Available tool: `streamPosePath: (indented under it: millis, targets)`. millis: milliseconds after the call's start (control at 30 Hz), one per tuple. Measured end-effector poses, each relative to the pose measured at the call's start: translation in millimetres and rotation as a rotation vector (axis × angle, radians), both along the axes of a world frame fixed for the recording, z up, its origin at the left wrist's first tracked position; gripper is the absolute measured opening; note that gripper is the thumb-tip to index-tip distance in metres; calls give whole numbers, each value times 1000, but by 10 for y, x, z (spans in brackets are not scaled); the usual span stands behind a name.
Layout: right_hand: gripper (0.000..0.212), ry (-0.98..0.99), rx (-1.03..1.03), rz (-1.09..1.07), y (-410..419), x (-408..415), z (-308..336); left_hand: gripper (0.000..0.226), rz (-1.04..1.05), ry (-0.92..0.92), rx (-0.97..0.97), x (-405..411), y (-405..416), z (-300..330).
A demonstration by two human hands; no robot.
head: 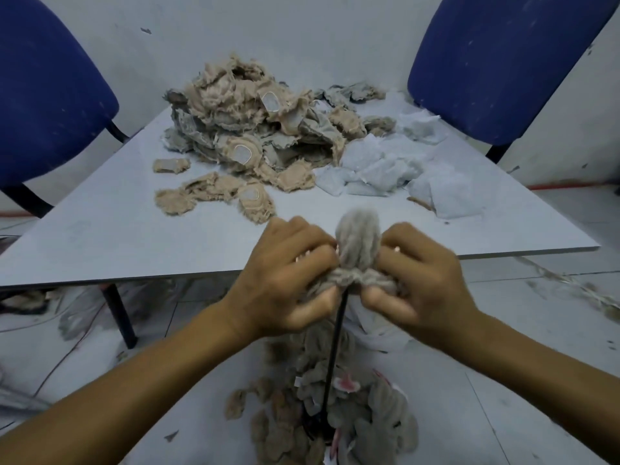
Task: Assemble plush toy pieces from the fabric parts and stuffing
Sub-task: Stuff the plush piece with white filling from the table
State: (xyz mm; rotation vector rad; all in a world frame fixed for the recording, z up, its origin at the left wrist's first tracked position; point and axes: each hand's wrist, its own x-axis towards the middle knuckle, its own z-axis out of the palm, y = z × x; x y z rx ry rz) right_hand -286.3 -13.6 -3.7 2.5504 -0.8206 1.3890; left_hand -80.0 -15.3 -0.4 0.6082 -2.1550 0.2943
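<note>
A grey-beige plush piece (pixel 358 243) stands upright over the top of a thin black rod (pixel 335 344), just in front of the table's near edge. My left hand (pixel 288 280) grips its bunched lower edge from the left. My right hand (pixel 419 283) grips the same edge from the right. The rod runs down to a base hidden among plush pieces on the floor. A heap of beige and grey fabric parts (pixel 255 129) lies at the back of the table (pixel 100 236). White stuffing (pixel 396 166) is spread to its right.
Two blue chairs (pixel 40 105) (pixel 496 62) stand at the table's far corners. A pile of plush pieces (pixel 318 414) lies on the floor below my hands, beside a white bag (pixel 379 330). Loose scraps litter the floor at the right.
</note>
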Motion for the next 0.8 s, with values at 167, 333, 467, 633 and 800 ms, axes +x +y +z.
streamPosePath:
  millis: [167, 333, 467, 633, 800]
  targets:
    - [24, -99, -66, -56, -69, 142, 450, 14, 58, 125, -23, -95, -46, 399]
    - [18, 150, -100, -47, -81, 17, 209, 11, -13, -67, -115, 40, -105, 273]
    - [28, 335, 43, -45, -48, -71, -270, 18, -35, -159, -13, -36, -52, -205]
    - [38, 329, 251, 49, -35, -44, -447, 19, -44, -141, 181, -18, 30, -365]
    - [23, 494, 230, 198, -54, -250, -145, 17, -131, -335, 358, 148, 6, -26]
